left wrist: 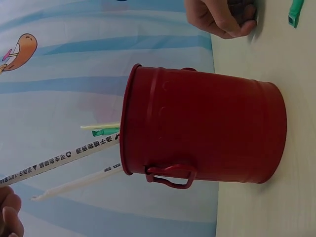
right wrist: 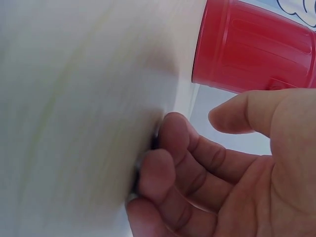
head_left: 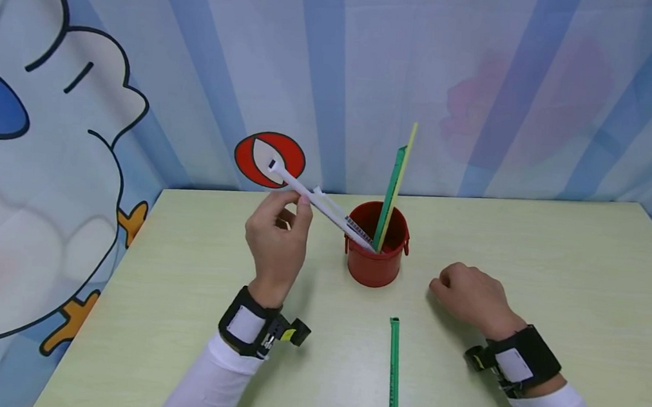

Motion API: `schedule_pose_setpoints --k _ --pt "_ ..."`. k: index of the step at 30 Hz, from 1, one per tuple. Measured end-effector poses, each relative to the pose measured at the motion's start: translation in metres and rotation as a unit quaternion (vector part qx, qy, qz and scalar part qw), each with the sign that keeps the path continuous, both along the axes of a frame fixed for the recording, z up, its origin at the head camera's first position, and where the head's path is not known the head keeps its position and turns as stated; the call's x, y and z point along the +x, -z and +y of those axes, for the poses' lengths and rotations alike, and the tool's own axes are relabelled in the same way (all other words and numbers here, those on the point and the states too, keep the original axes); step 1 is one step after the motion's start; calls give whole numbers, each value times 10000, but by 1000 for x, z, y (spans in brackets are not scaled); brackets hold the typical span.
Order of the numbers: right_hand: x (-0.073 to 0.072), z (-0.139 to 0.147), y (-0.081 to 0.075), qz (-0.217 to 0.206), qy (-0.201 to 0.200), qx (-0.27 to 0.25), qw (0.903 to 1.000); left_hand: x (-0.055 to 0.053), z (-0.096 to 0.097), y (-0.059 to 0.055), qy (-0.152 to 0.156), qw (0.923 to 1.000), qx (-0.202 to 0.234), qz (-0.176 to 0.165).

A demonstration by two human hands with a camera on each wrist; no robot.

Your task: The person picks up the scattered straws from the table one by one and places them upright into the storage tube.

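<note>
With thumb and fingertips, my left hand [head_left: 277,241] pinches a white paper-wrapped straw [head_left: 331,215] by its upper part. The straw slants down to the right, its lower end inside a small red bucket [head_left: 373,273]. A second white straw [left wrist: 79,185] leans out of the bucket beside it in the left wrist view. A green-wrapped straw [head_left: 388,199] and a pale yellow one [head_left: 402,171] stand in the bucket too. Right of the bucket, my right hand [head_left: 472,297] rests on the table, fingers loosely curled, holding nothing.
Another green-wrapped straw [head_left: 394,377] lies on the pale wooden table [head_left: 576,270], in front of the bucket. A striped blue curtain [head_left: 366,71] with cartoon figures hangs behind the table's back edge. The bucket has small side handles [left wrist: 170,176].
</note>
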State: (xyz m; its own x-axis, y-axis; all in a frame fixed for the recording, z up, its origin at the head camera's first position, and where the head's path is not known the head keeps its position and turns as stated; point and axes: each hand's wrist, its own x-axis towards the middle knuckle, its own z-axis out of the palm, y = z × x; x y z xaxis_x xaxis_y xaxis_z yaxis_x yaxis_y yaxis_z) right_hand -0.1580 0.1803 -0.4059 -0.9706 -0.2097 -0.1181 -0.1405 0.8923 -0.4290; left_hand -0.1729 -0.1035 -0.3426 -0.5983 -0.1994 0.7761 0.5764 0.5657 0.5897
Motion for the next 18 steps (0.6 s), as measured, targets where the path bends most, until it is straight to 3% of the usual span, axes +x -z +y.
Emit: schedule_pose_setpoints --k 7,18 --pt "1 0 0 -4 25 20 10000 -2 6 13 57 9994 62 -331" --pt "0 0 2 20 13 2 10000 -3 16 28 85 9950 -217 -967"
